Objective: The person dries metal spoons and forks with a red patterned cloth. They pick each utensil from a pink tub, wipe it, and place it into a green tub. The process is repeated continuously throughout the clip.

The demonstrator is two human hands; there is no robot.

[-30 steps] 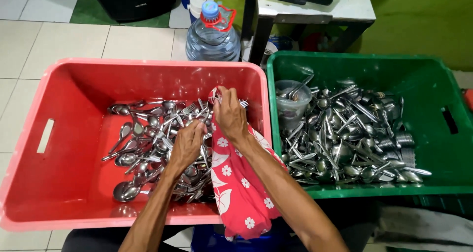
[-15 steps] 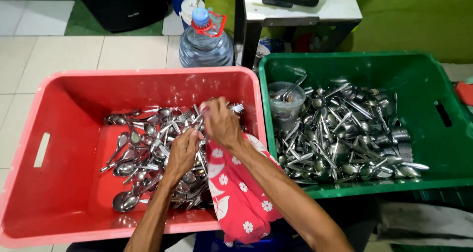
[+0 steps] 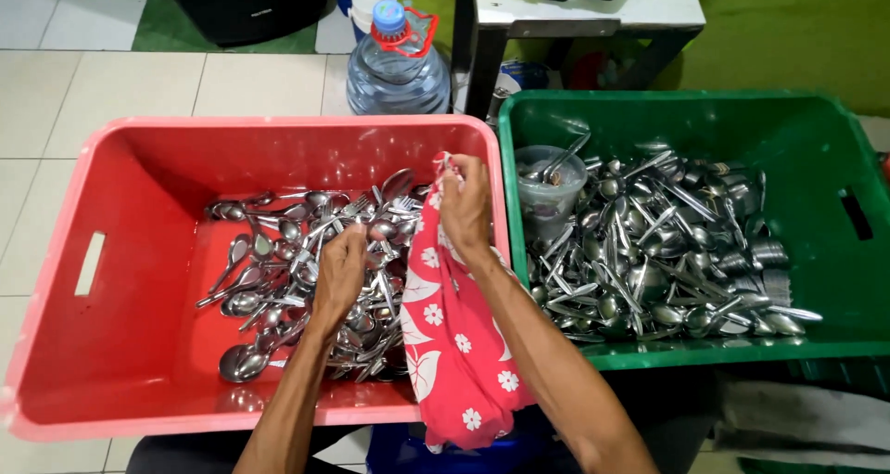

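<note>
Hands over a red plastic crate (image 3: 139, 344) on the floor: the left hand (image 3: 340, 272) reaches down into a heap of steel spoons and forks (image 3: 278, 270), fingers curled around some. The right hand (image 3: 466, 205) pinches a red cloth with white flowers (image 3: 454, 353), draped over the crate's edge. Beside it, a green plastic crate (image 3: 797, 140) holds more cutlery.
</note>
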